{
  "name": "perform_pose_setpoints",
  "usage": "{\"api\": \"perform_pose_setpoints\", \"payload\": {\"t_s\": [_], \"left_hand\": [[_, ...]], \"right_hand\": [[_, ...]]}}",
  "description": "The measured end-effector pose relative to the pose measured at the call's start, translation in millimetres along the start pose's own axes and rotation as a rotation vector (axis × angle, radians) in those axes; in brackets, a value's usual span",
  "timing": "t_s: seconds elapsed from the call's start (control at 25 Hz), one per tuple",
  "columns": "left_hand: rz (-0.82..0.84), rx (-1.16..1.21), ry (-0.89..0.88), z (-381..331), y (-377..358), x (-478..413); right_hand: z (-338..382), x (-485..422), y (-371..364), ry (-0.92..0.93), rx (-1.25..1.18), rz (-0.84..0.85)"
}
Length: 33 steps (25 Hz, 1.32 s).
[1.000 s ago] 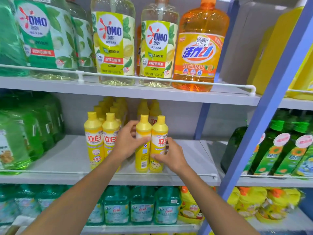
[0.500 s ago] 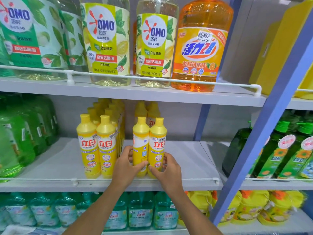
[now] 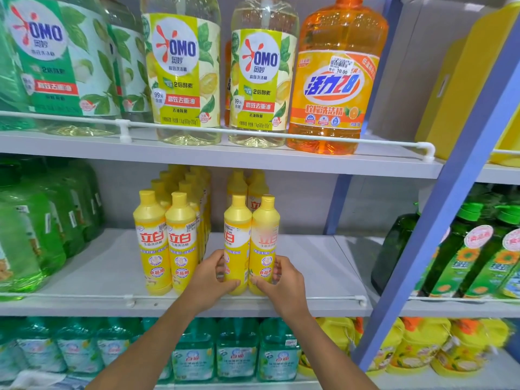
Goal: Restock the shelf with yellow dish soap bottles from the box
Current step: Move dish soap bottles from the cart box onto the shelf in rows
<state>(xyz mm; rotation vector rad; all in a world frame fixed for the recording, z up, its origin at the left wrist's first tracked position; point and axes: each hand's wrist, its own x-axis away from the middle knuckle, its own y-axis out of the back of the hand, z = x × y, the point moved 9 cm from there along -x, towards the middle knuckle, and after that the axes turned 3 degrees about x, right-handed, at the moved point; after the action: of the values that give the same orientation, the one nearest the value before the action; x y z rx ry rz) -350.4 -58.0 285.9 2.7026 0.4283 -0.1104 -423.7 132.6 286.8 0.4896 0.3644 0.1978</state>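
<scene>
On middle shelf [image 3: 309,266], right of stocked rows: hands, left hand [image 3: 209,280] and right hand [image 3: 284,281], now lowered to the bases, each gripping a yellow bottle [image 3: 237,243]; placement nearly done.

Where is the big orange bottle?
The big orange bottle stands on the top shelf, right of the two yellow-labelled OMO bottles.
</scene>
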Motion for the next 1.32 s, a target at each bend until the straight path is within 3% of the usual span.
{"api": "perform_pose_setpoints", "payload": {"t_s": [0.28,0.56,1.32], "left_hand": [[-0.307,-0.262,0.0,-4,0,-6],[-0.224,-0.228,0.056,9,-2,-12],[-0.375,-0.142,0.158,41,-2,-76]], "right_hand": [[0,-1,-8,-0.011,0.084,-0.004],[1,-6,-15,0.003,0.271,-0.003],[-16,-77,-39,-0.095,0.184,-0.038]]}}
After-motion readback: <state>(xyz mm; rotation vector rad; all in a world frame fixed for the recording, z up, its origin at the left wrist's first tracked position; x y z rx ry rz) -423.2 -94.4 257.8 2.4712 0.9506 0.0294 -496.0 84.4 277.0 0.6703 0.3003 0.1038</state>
